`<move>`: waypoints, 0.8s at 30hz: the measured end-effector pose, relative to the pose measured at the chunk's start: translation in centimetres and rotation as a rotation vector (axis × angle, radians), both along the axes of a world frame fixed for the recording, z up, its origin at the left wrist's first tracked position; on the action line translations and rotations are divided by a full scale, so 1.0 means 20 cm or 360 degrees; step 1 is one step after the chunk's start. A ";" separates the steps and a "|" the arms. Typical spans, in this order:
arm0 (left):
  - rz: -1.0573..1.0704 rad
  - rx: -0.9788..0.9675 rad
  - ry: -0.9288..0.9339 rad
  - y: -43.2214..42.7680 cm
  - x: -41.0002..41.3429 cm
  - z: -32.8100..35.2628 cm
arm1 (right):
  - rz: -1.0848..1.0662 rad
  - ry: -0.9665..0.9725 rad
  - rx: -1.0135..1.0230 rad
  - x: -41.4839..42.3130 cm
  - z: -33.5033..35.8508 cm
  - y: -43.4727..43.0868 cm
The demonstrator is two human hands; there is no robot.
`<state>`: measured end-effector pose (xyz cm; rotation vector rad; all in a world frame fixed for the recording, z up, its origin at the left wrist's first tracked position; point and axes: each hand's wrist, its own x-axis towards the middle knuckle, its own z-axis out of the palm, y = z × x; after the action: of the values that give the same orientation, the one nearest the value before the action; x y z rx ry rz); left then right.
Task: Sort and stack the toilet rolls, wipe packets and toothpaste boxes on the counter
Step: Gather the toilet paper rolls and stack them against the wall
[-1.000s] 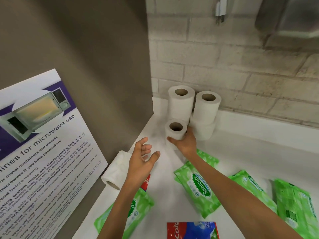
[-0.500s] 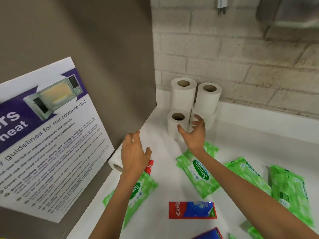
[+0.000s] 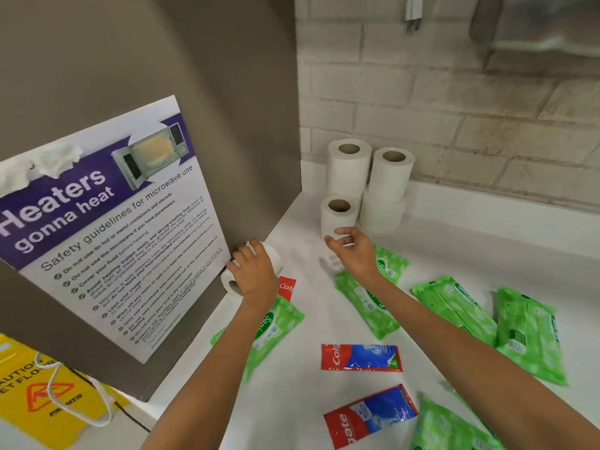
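White toilet rolls stand in the counter's back corner: a tall stack of two (image 3: 349,167), another stack (image 3: 388,186) beside it, and a single upright roll (image 3: 339,216) in front. My left hand (image 3: 255,272) grips a roll lying on its side (image 3: 271,254) against the grey side panel. My right hand (image 3: 352,250) hovers just in front of the single roll, fingers apart, holding nothing. Green wipe packets (image 3: 368,298) (image 3: 454,308) (image 3: 529,329) (image 3: 276,326) lie scattered. Red and blue toothpaste boxes (image 3: 362,357) (image 3: 370,415) lie near me, another (image 3: 287,287) peeks out beside my left hand.
The white counter (image 3: 470,251) meets a brick wall at the back. A grey panel with a microwave safety poster (image 3: 107,228) closes off the left. A yellow wet-floor sign (image 3: 42,394) stands below left. A metal dispenser (image 3: 539,24) hangs top right.
My right hand has let go of the front upright roll and drawn back. My left hand has dropped onto the lying roll and closed on it. The view has shifted back.
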<state>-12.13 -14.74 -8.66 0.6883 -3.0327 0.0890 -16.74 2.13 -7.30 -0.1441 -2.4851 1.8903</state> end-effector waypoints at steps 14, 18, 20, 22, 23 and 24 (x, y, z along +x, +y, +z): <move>-0.0288 0.1716 0.0670 0.25 -0.03 0.44 | 0.0643 -0.0444 -0.0626 0.06 0.16 0.18; -0.0366 0.2392 0.0558 0.41 -0.03 0.56 | 0.0752 -0.0446 -0.0715 0.05 0.24 0.30; -0.0416 0.2502 0.0486 0.46 -0.03 0.56 | 0.0757 -0.0435 -0.0661 0.05 0.27 0.37; -0.0462 0.2544 0.0396 0.51 -0.04 0.55 | 0.0728 -0.0427 -0.0576 0.05 0.28 0.43; -0.0487 0.2542 0.0351 0.53 -0.04 0.54 | 0.0715 -0.0429 -0.0538 0.05 0.29 0.46; -0.0502 0.2526 0.0306 0.55 -0.05 0.53 | 0.0703 -0.0428 -0.0508 0.04 0.28 0.49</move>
<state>-13.17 -3.82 1.94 0.0905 -2.3462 -2.2595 -15.86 11.89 -1.61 0.1771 -2.5126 2.5982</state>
